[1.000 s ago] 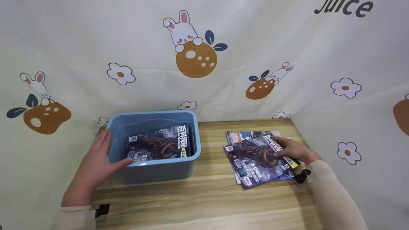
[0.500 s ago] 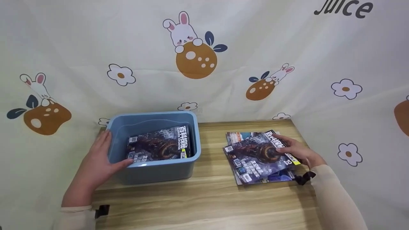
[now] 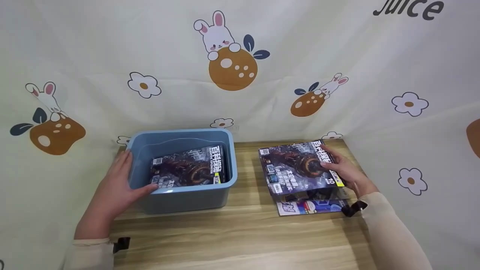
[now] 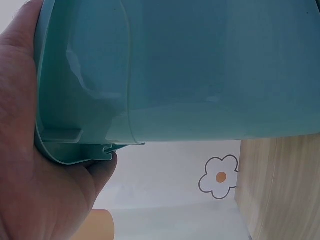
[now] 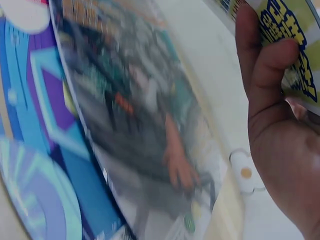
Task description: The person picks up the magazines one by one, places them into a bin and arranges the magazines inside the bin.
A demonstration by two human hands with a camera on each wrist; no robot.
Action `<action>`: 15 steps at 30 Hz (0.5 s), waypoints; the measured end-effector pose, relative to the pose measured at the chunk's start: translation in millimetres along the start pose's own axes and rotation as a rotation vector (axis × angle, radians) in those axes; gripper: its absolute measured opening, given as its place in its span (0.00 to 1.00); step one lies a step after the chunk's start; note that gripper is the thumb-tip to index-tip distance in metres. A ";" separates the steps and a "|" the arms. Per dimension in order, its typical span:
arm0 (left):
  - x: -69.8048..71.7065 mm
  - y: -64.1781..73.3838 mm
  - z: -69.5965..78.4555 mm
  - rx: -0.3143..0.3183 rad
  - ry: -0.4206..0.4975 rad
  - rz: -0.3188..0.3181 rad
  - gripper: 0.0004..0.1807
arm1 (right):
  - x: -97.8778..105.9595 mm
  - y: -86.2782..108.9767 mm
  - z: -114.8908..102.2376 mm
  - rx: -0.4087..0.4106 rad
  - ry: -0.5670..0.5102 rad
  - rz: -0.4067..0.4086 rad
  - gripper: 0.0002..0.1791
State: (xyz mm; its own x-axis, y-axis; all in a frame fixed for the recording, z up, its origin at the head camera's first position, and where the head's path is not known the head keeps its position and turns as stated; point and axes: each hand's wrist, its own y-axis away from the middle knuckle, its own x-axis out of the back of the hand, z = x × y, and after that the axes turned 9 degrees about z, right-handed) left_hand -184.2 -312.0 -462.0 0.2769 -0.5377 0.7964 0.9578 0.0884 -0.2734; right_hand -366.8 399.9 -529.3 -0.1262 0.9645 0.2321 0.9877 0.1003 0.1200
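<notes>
A blue plastic bin [image 3: 187,200] stands on the table at left in the head view. My left hand [image 3: 108,191] grips its left front corner, thumb over the front rim; the left wrist view shows a finger hooked under the lip of the bin [image 4: 200,65]. Inside lies a dark magazine [image 3: 183,168]. On the right, my right hand [image 3: 347,168] pinches a similar dark magazine [image 3: 288,168] by its right edge, raised above other magazines [image 3: 315,207]. From the right wrist, the fingers [image 5: 275,60] press the held magazine's yellow-lettered underside.
The wooden table [image 3: 247,236] reaches back to a pale fabric backdrop [image 3: 180,101] printed with rabbits, oranges and flowers, which also rises at both sides. A strip of table separates the bin from the magazines.
My right hand has lifted the dark magazine off the pile and moved it slightly back and left, uncovering more of the magazines beneath. The left hand and bin have stayed put.
</notes>
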 end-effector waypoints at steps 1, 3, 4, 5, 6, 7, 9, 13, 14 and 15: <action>0.2 0.1 0.1 -0.001 -0.001 0.001 0.76 | -3.1 0.2 -2.9 0.006 0.001 0.008 0.46; 0.4 0.1 0.3 -0.005 -0.003 0.000 0.75 | -9.4 0.5 -8.5 0.011 -0.013 0.024 0.46; 0.3 0.1 0.3 -0.005 -0.003 0.001 0.75 | -12.6 0.8 -11.5 0.007 -0.026 0.032 0.46; 0.2 0.0 0.3 -0.005 -0.002 0.002 0.75 | -15.8 0.7 -14.4 0.003 -0.053 0.030 0.46; 0.1 -0.2 0.1 -0.006 -0.004 0.003 0.75 | -19.2 0.7 -17.3 -0.001 -0.088 0.033 0.46; 0.0 -0.2 -0.1 -0.004 -0.005 0.003 0.75 | -22.6 0.6 -20.6 0.006 -0.109 0.031 0.46; 0.0 -0.2 -0.4 -0.003 -0.006 0.002 0.75 | -29.1 0.6 -26.8 0.010 -0.154 0.028 0.46; 0.4 0.4 -0.2 0.003 -0.003 -0.003 0.76 | -39.4 1.0 -38.6 0.003 -0.156 0.047 0.46; 0.6 0.5 0.1 0.004 -0.001 -0.003 0.75 | -41.7 1.1 -41.4 0.003 -0.154 0.053 0.46; 0.7 0.5 0.2 0.004 0.000 -0.003 0.75 | -43.8 1.4 -44.1 0.004 -0.150 0.059 0.47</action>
State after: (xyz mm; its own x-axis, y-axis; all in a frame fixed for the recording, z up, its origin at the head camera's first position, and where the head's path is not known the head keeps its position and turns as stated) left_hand -183.6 -312.2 -461.5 0.2742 -0.5378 0.7972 0.9589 0.0901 -0.2690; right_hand -364.0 347.0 -496.7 -0.0527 0.9944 0.0919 0.9934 0.0428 0.1063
